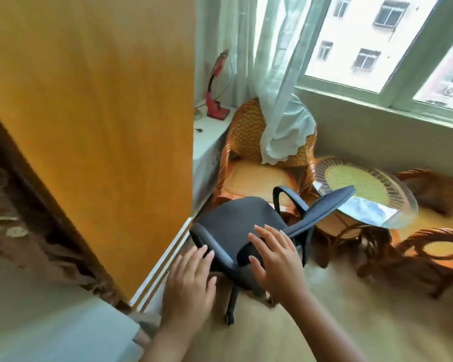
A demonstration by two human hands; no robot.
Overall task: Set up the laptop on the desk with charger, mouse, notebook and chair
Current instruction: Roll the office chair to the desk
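A black office chair (pixel 236 220) with armrests and a mesh back stands on the wooden floor by the orange wall, its back turned to the right. My left hand (pixel 188 280) hovers open just in front of the near armrest, fingers spread. My right hand (pixel 275 259) is open too, stretched over the front edge of the seat, palm down. Neither hand grips anything. No laptop, charger, mouse, notebook or desk is in view.
An orange wall (pixel 89 126) fills the left. Behind the chair are a wicker armchair (pixel 259 163) draped with a white curtain, a round glass-topped wicker table (pixel 364 197) and another wicker seat (pixel 439 246). A red desk lamp (pixel 215 100) stands on a white ledge below the window.
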